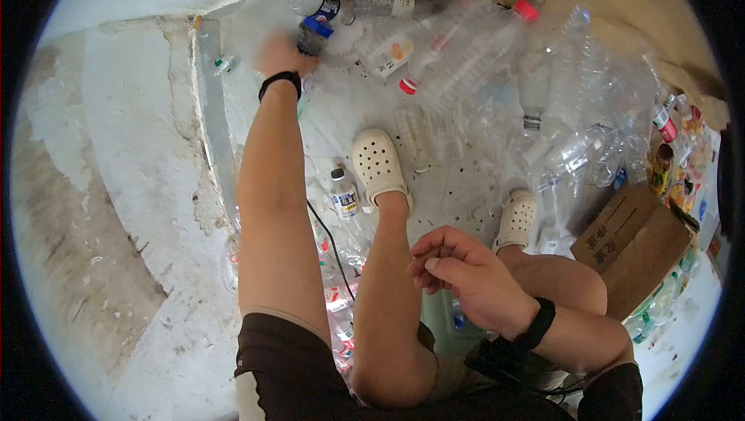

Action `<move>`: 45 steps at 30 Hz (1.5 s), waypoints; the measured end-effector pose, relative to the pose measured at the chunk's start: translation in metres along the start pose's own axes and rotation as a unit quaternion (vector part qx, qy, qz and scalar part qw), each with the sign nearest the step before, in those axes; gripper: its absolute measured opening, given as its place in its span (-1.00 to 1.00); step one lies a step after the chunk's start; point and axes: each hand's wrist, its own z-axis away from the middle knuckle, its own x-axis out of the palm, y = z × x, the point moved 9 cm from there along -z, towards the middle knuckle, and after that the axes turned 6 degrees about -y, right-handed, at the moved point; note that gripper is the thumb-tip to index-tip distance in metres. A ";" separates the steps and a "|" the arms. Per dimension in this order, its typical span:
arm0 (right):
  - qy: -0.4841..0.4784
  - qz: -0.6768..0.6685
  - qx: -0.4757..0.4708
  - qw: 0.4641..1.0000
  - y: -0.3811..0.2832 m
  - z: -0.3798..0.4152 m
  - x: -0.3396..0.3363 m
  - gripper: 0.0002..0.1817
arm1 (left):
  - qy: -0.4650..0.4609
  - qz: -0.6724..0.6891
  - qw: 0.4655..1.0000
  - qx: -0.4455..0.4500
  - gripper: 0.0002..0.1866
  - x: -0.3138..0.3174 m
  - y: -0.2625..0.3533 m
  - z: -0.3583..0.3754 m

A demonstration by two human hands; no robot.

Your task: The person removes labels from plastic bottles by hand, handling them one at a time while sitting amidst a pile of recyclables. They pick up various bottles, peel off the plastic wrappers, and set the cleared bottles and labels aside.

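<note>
My left hand (283,55) reaches far forward to the upper left, with a black band on its wrist. Its fingers are smeared, so I cannot tell what they hold. Right beside it is a dark piece with a blue cap (317,27), and just beyond lies a clear bottle with a dark blue label (324,6). Over my lap, my right hand (475,277) is loosely closed, thumb against curled fingers, with nothing visible in it. Below that hand sits a pale green container (448,332), partly hidden.
Many clear plastic bottles (535,83) are heaped ahead and to the right, some red-capped. A small dark-capped bottle (342,192) stands left of my clog (379,161). An open cardboard box (632,239) is at right. A white wall (116,149) bounds the left. A black cable (332,242) hangs down.
</note>
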 end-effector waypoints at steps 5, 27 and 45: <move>0.005 0.007 -0.012 1.000 0.005 0.002 -0.005 -0.82 | -0.027 0.120 0.992 0.028 -0.04 0.012 0.003 0.015; -0.011 0.087 -0.109 0.990 -0.007 -0.004 0.014 -0.82 | -0.095 0.942 0.311 0.086 -0.41 -0.037 -0.085 0.275; -0.051 0.221 -0.019 0.974 0.083 0.012 -0.058 -0.82 | 0.080 0.939 0.064 -0.328 -0.59 0.243 -0.278 0.885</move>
